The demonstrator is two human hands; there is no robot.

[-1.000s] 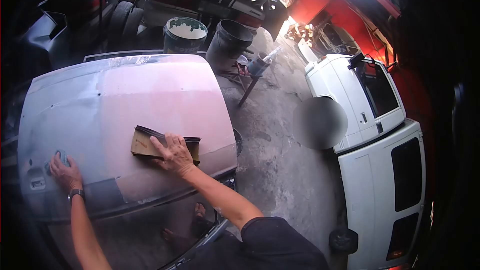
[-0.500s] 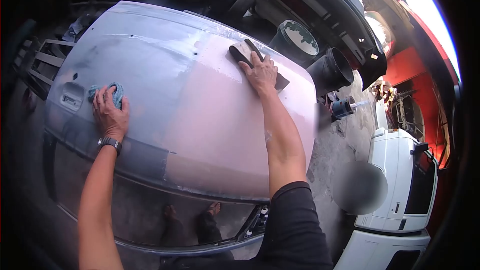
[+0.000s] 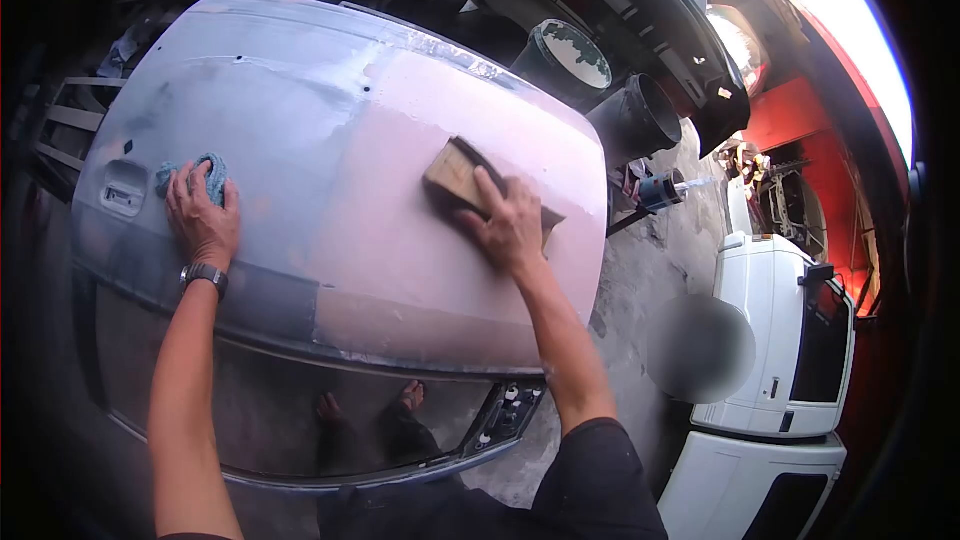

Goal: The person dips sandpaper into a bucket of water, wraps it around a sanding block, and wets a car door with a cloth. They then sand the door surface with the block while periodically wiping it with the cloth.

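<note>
A car door panel (image 3: 270, 120) lies flat in front of me, grey on the left and coated pale pink on the right. My right hand (image 3: 512, 223) grips a sanding block (image 3: 455, 176) with brown abrasive sheet round it, pressed on the pink area. On the grey part, beside the door handle recess (image 3: 124, 190), my left hand (image 3: 204, 212) holds a bunched blue-green cloth (image 3: 213, 178) against the surface. A watch is on the left wrist.
Beyond the panel stand two dark buckets (image 3: 638, 112), one with whitish residue, and a dark bumper (image 3: 610, 10). A small can (image 3: 660, 190) is at the right edge. White vehicle parts (image 3: 765, 330) lie further right.
My right hand has drawn the sanding block down and slightly left across the pink area, and the block is turned differently. The whole view has shifted a little; my left hand stays on the cloth.
</note>
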